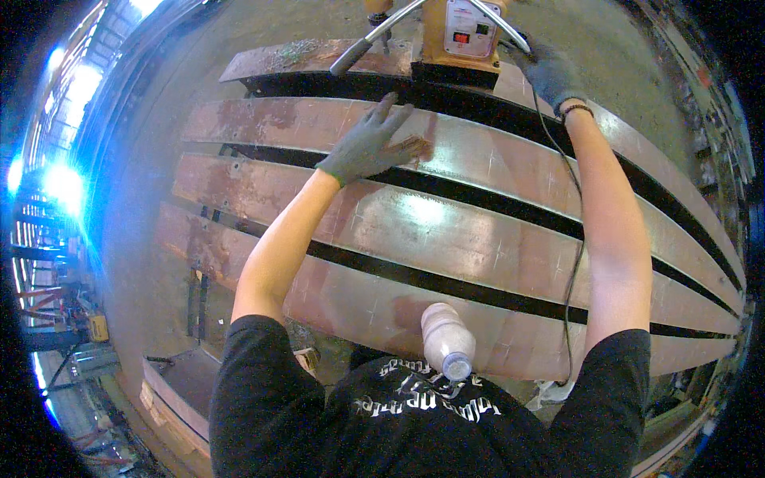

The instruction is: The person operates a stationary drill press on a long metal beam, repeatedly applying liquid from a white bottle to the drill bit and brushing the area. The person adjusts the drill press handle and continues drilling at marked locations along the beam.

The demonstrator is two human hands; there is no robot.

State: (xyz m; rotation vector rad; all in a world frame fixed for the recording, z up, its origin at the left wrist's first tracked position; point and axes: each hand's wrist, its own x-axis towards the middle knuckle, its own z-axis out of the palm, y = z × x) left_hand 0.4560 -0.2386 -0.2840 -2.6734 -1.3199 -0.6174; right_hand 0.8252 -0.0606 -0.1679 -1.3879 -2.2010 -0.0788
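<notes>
My left hand (368, 145), in a grey glove, is over the second steel beam (263, 121) from the far side, its fingers stretched out toward the drill. At its thumb side shows a brownish, blurred patch that I cannot make out. A yellow magnetic drill (458, 40) with a switch panel and silver feed levers (374, 40) stands on the farthest beam (319, 57). My right hand (555, 82), also gloved, is to the right of the drill, close to a lever's end. Its fingers are blurred and partly hidden, so its grip does not show.
Several long steel beams lie side by side with dark gaps between them. A black cable (580, 247) runs across them beside my right forearm. A plastic bottle (448, 338) with a bluish cap stands near my chest. A flat dark plate (187, 382) on wood is at lower left.
</notes>
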